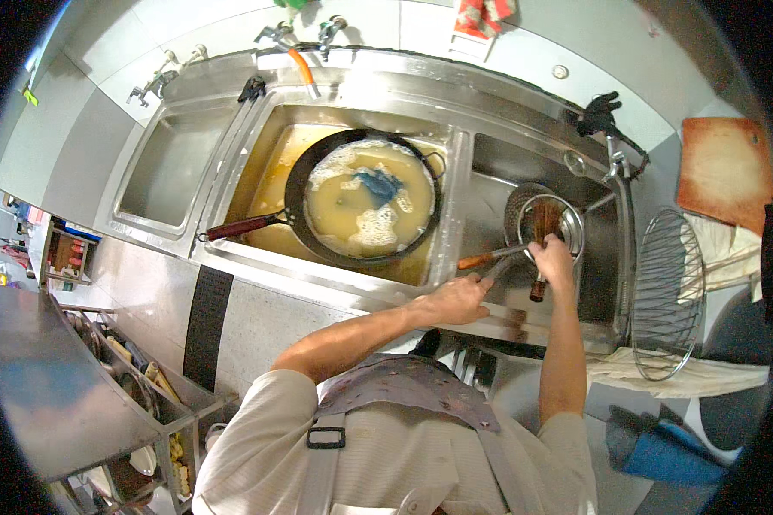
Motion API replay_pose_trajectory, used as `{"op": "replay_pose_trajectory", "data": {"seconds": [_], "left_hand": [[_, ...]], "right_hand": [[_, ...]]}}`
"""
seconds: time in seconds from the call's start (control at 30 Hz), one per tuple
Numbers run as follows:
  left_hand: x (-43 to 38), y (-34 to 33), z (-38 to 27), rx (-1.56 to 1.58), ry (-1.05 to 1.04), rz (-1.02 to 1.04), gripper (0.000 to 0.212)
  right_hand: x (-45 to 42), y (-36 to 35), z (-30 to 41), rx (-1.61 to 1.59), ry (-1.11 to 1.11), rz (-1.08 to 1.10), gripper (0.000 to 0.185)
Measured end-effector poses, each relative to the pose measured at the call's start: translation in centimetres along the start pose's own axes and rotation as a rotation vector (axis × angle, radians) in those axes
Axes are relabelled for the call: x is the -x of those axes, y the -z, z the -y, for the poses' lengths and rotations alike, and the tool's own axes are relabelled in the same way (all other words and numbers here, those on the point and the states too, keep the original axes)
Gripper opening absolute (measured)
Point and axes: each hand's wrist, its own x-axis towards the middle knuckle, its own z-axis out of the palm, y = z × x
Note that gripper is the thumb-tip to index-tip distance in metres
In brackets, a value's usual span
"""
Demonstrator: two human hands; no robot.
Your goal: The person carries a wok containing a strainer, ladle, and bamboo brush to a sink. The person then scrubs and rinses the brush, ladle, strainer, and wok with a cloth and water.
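My right hand (551, 261) grips a brown brush (546, 215), apparently a stiff bamboo wok brush, whose bristle end lies within a round metal vessel (578, 225) in the right sink basin. The brush's dark end (538, 291) shows below the hand. My left hand (457, 299) is closed around a metal handle (504, 267) that slants toward the vessel; their join is hidden. Beside it lies a wooden handle (480, 259) with a metal shank. A perforated metal skimmer (518, 199) sits behind the vessel's left side.
In the middle basin, a large black pan (296, 222) holds cloudy, foamy water and a blue scouring cloth (380, 187). An orange hose (301, 64) hangs from a tap. A wire rack (667, 290) stands right of the sink, near a cutting board (725, 167). Metal shelving (71, 386) is at left.
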Motion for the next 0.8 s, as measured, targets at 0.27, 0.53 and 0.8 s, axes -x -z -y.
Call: {"op": "replay_pose_trajectory", "data": {"seconds": [0.27,0.53,0.8], "left_hand": [[10.7,7.7,3.6,-0.051,-0.338,-0.12,0.035],[24.6,22.8,19.0,-0.662,0.375,-0.638,0.039],[32.2,25.4,22.4,-0.49,0.685,-0.609,0.042]], "right_hand": [[3.5,-0.2,17.6,-0.158,0.245,-0.178,0.053],[-0.4,-8.3,33.0,-0.224,0.3,0.218,0.08],[-4.1,-20.1,36.3,0.018,0.225,0.315,0.093]]}}
